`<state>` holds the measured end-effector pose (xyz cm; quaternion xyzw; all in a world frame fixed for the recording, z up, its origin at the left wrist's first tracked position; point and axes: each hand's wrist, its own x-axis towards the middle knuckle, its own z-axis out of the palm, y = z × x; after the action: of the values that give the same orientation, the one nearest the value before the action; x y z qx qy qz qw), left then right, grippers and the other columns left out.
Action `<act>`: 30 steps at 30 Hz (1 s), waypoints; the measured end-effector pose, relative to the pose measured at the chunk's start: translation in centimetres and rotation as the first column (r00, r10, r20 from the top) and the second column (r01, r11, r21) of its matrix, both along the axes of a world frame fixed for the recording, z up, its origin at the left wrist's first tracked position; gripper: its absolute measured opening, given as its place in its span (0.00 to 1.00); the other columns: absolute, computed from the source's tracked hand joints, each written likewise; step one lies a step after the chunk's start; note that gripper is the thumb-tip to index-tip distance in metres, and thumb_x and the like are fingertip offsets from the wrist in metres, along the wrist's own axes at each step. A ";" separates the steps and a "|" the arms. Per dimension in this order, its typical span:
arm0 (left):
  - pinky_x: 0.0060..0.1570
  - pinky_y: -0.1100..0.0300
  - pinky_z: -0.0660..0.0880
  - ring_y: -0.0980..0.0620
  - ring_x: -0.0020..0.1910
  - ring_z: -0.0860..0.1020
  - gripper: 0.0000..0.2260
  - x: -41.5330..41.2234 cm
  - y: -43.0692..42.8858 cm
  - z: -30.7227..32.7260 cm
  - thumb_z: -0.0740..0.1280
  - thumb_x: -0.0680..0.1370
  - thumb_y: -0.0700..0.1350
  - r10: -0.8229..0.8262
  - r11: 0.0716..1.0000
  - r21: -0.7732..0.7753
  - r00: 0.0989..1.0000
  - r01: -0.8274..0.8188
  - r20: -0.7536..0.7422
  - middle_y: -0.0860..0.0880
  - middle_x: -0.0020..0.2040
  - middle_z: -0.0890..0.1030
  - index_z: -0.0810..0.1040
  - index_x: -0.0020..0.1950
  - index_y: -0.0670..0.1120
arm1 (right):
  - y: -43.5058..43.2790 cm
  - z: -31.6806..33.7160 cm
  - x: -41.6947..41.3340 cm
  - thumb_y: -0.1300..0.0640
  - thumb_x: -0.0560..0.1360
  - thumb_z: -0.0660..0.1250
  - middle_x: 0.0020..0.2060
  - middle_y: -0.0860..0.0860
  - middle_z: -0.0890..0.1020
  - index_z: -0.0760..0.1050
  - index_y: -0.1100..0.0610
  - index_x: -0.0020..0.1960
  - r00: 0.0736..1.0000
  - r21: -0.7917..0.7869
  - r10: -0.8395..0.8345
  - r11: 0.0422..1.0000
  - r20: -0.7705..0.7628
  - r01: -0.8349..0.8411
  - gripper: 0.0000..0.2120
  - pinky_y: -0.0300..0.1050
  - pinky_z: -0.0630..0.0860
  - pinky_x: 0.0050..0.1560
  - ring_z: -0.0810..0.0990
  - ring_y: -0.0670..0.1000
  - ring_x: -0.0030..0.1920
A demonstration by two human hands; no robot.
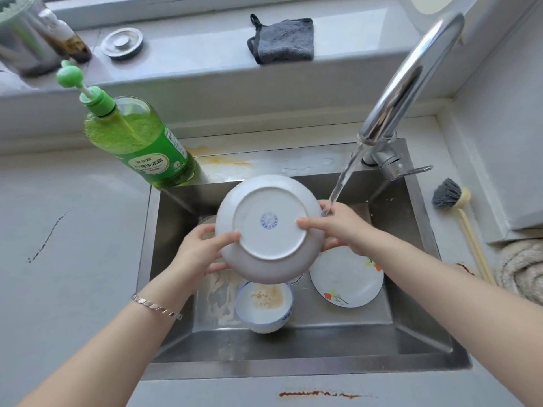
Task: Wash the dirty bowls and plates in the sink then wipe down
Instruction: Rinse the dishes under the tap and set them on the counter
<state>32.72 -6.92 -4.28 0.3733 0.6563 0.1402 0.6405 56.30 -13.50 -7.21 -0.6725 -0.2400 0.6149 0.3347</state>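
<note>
A pale grey, rust-streaked tabletop (pixel 73 230) surrounded the stainless steel sink (pixel 293 368) at frame centre; a folded grey cloth (pixel 283 39) lay on the window ledge (pixel 191 54) above. Over the sink the left hand (pixel 199 251) and right hand (pixel 342 227) gripped opposite rims of an upturned white ceramic plate (pixel 269 227). Beneath sat a small white bowl (pixel 264 326) holding brownish residue and a flower-patterned plate (pixel 346 280).

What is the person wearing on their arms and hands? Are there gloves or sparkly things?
No gloves: the left hand and right hand are both bare. No sleeves show either, as both arms are uncovered all the way to the picture's edge. The one sparkly thing is a thin silver bracelet of small flat links on the left wrist. The right wrist has no watch or band.
</note>
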 end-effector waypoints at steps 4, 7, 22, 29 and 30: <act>0.35 0.57 0.80 0.48 0.42 0.82 0.22 0.6 -0.7 0.0 0.73 0.71 0.42 -0.006 0.999 -0.032 1.000 0.007 0.025 0.41 0.53 0.81 0.70 0.63 0.44 | -1.0 0.0 0.6 0.59 0.68 0.74 0.50 0.51 0.82 0.73 0.54 0.57 0.998 -0.009 -0.053 0.999 -0.044 0.053 0.20 0.53 0.81 0.47 0.82 0.52 0.48; 0.32 0.60 0.79 0.47 0.46 0.82 0.20 3.1 -0.7 -0.1 0.74 0.71 0.41 -0.048 0.999 0.007 0.998 0.048 0.030 0.42 0.55 0.80 0.72 0.60 0.45 | -1.8 0.1 2.2 0.66 0.68 0.72 0.54 0.53 0.80 0.70 0.56 0.60 0.961 -0.004 -0.224 0.974 -0.164 0.227 0.22 0.49 0.78 0.48 0.80 0.53 0.51; 0.39 0.52 0.82 0.42 0.40 0.82 0.20 10.7 -2.7 1.6 0.55 0.81 0.57 -0.224 0.938 -0.237 0.965 0.251 0.135 0.35 0.55 0.78 0.71 0.62 0.42 | -10.4 3.5 8.1 0.60 0.54 0.76 0.45 0.46 0.79 0.70 0.41 0.51 0.941 0.461 -0.307 0.862 0.143 0.211 0.30 0.35 0.77 0.44 0.79 0.40 0.43; 0.26 0.56 0.79 0.43 0.31 0.82 0.14 7.5 -2.8 2.7 0.60 0.80 0.43 -0.122 0.814 -0.547 0.977 0.198 0.173 0.37 0.42 0.80 0.73 0.56 0.32 | -10.7 2.8 3.0 0.64 0.62 0.71 0.40 0.41 0.70 0.69 0.51 0.53 0.656 0.564 -0.066 0.578 0.752 -0.589 0.22 0.31 0.65 0.45 0.65 0.39 0.40; 0.26 0.57 0.79 0.44 0.30 0.82 0.09 6.9 -3.4 2.5 0.58 0.78 0.35 -0.109 0.823 -0.542 0.983 0.172 0.146 0.38 0.40 0.80 0.74 0.53 0.32 | -10.9 2.3 2.4 0.65 0.62 0.71 0.40 0.44 0.70 0.70 0.53 0.52 0.615 0.553 -0.076 0.533 0.785 -0.640 0.22 0.34 0.65 0.45 0.64 0.40 0.41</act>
<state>39.65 -10.29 -1.76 0.2116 0.6036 -0.0827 0.7642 58.71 -24.43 -4.88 -0.5764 -0.7178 0.1632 0.3548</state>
